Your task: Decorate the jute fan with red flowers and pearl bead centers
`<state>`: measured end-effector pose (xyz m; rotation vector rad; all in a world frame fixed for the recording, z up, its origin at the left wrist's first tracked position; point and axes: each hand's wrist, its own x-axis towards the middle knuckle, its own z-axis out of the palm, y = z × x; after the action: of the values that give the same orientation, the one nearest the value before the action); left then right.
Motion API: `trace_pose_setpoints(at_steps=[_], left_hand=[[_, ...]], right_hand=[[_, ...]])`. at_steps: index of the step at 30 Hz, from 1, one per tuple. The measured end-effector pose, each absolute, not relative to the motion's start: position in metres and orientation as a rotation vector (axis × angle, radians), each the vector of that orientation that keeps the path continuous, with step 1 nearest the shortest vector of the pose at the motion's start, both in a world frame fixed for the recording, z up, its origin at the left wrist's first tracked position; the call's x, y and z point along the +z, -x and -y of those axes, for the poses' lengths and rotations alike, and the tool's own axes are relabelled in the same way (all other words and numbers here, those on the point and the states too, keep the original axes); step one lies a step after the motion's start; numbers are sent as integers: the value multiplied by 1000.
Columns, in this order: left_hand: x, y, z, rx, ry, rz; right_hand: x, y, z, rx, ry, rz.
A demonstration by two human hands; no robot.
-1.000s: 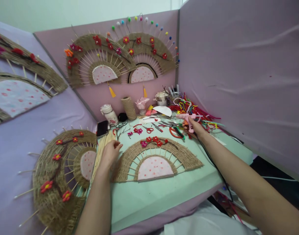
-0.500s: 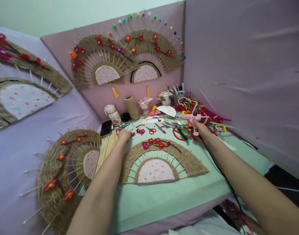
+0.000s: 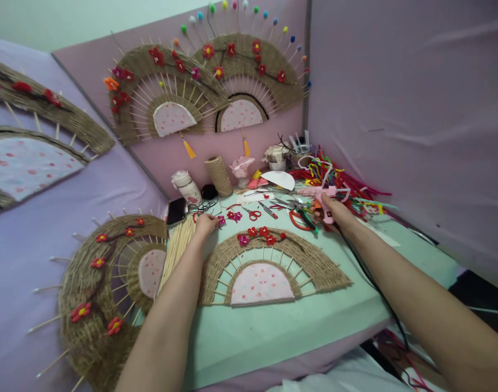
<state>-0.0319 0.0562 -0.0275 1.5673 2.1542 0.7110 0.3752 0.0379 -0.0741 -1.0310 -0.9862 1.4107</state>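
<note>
My right hand (image 3: 329, 209) is wrapped around a pink glue gun (image 3: 320, 191), its nozzle pointing left and its black cord trailing down under my forearm. Over the left side of the table, the fingers of my left hand (image 3: 207, 223) are pinched at a small purple pipe-cleaner flower (image 3: 221, 220). Right beside it lie more purple and red flowers (image 3: 234, 216). In front of me rests a woven twine fan (image 3: 314, 256) with red and purple flowers along its upper edge and a spotted half-circle (image 3: 262, 284) at its base.
Red-handled scissors (image 3: 253, 214), a craft knife (image 3: 269, 210) and green-handled pliers (image 3: 309, 222) lie mid-table. Thin sticks (image 3: 177, 245) and another fan (image 3: 85, 283) are at left. A twine spool (image 3: 219, 176), a white bottle (image 3: 186, 187) and pipe cleaners (image 3: 346, 182) stand or lie behind.
The view has shifted slightly. My left fingers and the small purple flower have moved a little; the glue gun stays in my right hand at nearly the same place.
</note>
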Motion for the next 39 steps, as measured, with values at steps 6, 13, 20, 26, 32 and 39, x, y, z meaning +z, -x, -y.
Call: trace_pose_setpoints(at_steps=[6, 13, 20, 26, 32, 39], left_hand=[[-21, 19, -46, 925, -1446, -2049], [-4, -10, -29, 1146, -1273, -1800], [14, -45, 10, 1304, -1106, -1502], [15, -60, 52, 1349, -1117, -1422], [3, -80, 84, 1382, -1075, -1356], [-24, -95, 93, 1337, -1124, -1373]], right_hand=[[-75, -376, -39, 1441, 1011, 989], [-71, -375, -35, 1426, 987, 1008], [-60, -369, -30, 1385, 1061, 1054], [-29, -368, 0, 1265, 1131, 1162], [-5, -370, 60, 1073, 1190, 1268], [1, -366, 110, 1002, 1229, 1352]])
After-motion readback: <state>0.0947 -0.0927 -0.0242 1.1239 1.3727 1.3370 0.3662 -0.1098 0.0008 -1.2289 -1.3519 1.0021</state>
